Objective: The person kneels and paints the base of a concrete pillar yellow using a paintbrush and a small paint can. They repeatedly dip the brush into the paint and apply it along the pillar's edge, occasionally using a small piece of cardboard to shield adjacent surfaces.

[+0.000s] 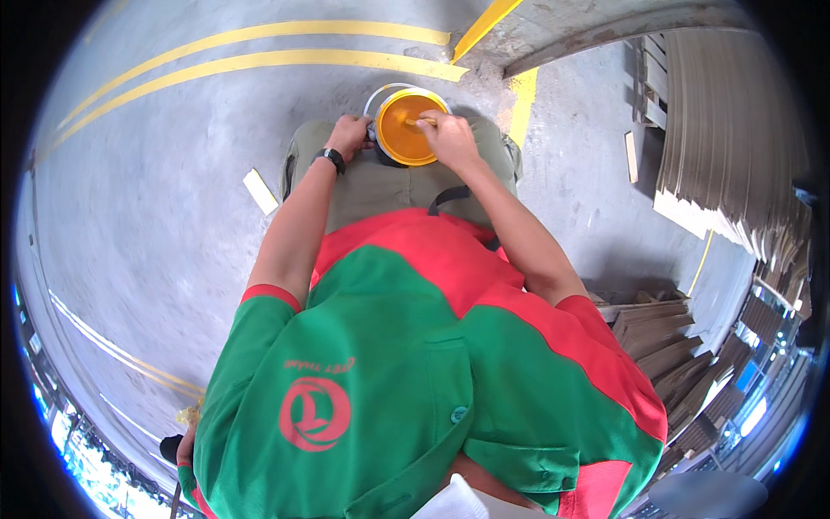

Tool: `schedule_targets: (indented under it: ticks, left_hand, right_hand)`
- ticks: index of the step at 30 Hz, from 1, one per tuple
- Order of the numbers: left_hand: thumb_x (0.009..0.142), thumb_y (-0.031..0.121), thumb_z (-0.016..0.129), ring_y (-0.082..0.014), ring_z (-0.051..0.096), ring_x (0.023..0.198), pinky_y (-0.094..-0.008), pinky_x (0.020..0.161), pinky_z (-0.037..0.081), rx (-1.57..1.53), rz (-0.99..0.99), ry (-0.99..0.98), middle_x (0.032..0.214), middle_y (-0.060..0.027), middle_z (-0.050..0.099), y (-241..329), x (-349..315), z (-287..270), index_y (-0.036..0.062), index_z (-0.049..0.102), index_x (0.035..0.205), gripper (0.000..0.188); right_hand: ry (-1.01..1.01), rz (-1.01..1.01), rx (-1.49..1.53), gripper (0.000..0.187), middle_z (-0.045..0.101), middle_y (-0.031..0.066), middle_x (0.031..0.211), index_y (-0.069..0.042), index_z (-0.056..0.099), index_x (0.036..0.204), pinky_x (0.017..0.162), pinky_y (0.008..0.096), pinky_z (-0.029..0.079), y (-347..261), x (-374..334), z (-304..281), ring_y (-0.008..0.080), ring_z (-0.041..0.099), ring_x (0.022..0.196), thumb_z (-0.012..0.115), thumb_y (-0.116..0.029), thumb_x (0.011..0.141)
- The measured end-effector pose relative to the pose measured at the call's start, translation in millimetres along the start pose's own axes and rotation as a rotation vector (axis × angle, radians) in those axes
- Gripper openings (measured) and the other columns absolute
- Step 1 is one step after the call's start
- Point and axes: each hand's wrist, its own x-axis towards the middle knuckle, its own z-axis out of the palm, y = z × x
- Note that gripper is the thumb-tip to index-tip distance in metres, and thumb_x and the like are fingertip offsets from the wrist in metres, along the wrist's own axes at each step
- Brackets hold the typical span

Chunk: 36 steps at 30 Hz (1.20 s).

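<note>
Between my knees stands a bucket (pixel 380 143) with a yellow rim and orange-yellow paint (pixel 399 137) inside. Its pale handle (pixel 389 86) arches over the far side. My left hand (pixel 348 137), with a dark band on the wrist, is closed at the bucket's left side, where a dark grey bit shows by the fingers. Over the right part of the opening, my right hand (pixel 451 138) pinches a short yellowish stick (pixel 421 122). The stick's far end reaches the paint; whether it is a brush handle I cannot tell.
Yellow lines (pixel 294 58) run across the grey floor ahead. A yellow-edged metal structure (pixel 605 39) stands at the far right. Stacks of flat cardboard (pixel 722 121) rise on the right. A pale strip (pixel 259 191) lies left of my legs. Another person's arm (pixel 186 445) shows at lower left.
</note>
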Motion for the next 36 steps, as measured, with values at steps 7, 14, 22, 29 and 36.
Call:
schedule_targets:
  ticks: [7, 14, 22, 29, 36]
  left_hand:
    - [0.099, 0.027, 0.056, -0.0226, 0.066, 0.073, -0.0380, 0.067, 0.052, 0.204, 0.339, 0.149, 0.078, -0.0137, 0.067, -8.0, 20.0, 14.3, -0.0101, 0.069, 0.095, 0.040]
    - [0.098, 0.027, 0.056, -0.0204, 0.058, 0.071, -0.0386, 0.067, 0.046, 0.022, 0.343, 0.249, 0.075, -0.0128, 0.064, -12.4, 31.0, 19.2, -0.0119, 0.068, 0.095, 0.040]
    - [0.098, 0.024, 0.059, -0.0143, 0.053, 0.075, -0.0324, 0.068, 0.043, -0.172, 0.454, 0.215, 0.081, -0.0061, 0.063, 10.6, 40.3, 34.1, -0.0074, 0.068, 0.097, 0.033]
    - [0.100, 0.026, 0.061, -0.0101, 0.048, 0.066, -0.0295, 0.059, 0.038, -0.304, 0.421, 0.094, 0.077, -0.0009, 0.058, 37.1, 57.8, 41.7, 0.0014, 0.065, 0.091, 0.026]
    - [0.102, 0.027, 0.061, -0.0102, 0.050, 0.061, -0.0276, 0.057, 0.040, -0.472, 0.401, 0.061, 0.073, 0.0002, 0.056, 34.4, 78.3, 40.8, 0.0053, 0.061, 0.090, 0.025]
  right_hand:
    - [-0.026, 0.064, -0.107, 0.031, 0.075, 0.0199, 0.098, -0.011, 0.076, 0.112, 0.087, 0.0487, 0.056, -4.2, 19.4, 13.1, 0.0390, 0.071, 0.096, 0.067, -0.036, 0.095]
    - [-0.044, 0.054, -0.081, 0.027, 0.075, 0.0191, 0.095, -0.012, 0.077, 0.111, 0.085, 0.0481, 0.057, 3.4, 14.5, -0.7, 0.0388, 0.072, 0.091, 0.068, -0.033, 0.096]
    - [0.016, 0.129, -0.083, 0.028, 0.075, 0.0193, 0.100, -0.013, 0.076, 0.114, 0.089, 0.0482, 0.057, -3.5, 19.9, -17.6, 0.0397, 0.072, 0.095, 0.069, -0.033, 0.095]
    - [0.073, 0.154, -0.046, 0.030, 0.075, 0.0197, 0.102, -0.010, 0.075, 0.115, 0.091, 0.0470, 0.056, 4.6, 35.1, -26.2, 0.0391, 0.071, 0.099, 0.068, -0.032, 0.096]
    - [0.022, 0.132, -0.140, 0.032, 0.075, 0.0185, 0.105, -0.012, 0.073, 0.118, 0.092, 0.0483, 0.055, 0.3, 67.5, -19.4, 0.0387, 0.070, 0.104, 0.064, -0.036, 0.098]
